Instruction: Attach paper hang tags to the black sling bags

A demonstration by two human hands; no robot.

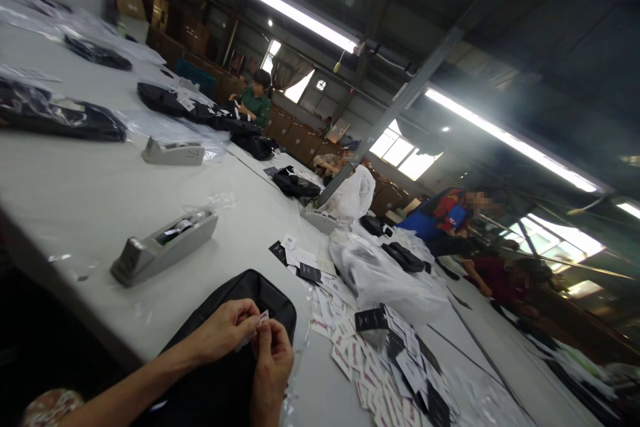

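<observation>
a small tag (264,315) is being held between the fingertips of the left hand (230,327) and the right hand (273,353), over a black bag (210,383). the bag is lying on the table (247,227), directly beneath both hands.

grip: the left thumb and forefinger are being pressed together on the tag in a close pinch. the right thumb and forefinger are being pressed together at its lower edge. no wide gap is being shown between the fingertips of either hand. whether a thread or strip is also being gripped cannot be told.

step in hand: judging by the pose, the tag is being worked with both hands. whether it is being joined to the bag cannot be told, since the contact is being hidden by the fingers.

next move: in judgement, a firm pinch by one hand is being called for before the other is relaxed; if both are loosened together, a drop onto the bag is being risked.

surroundings: a dispenser (165,247) is standing beyond the bag to the left, near but apart. white cards (370,373) and black cards (435,400) are being spread to the right, near crumpled plastic (395,290).
</observation>
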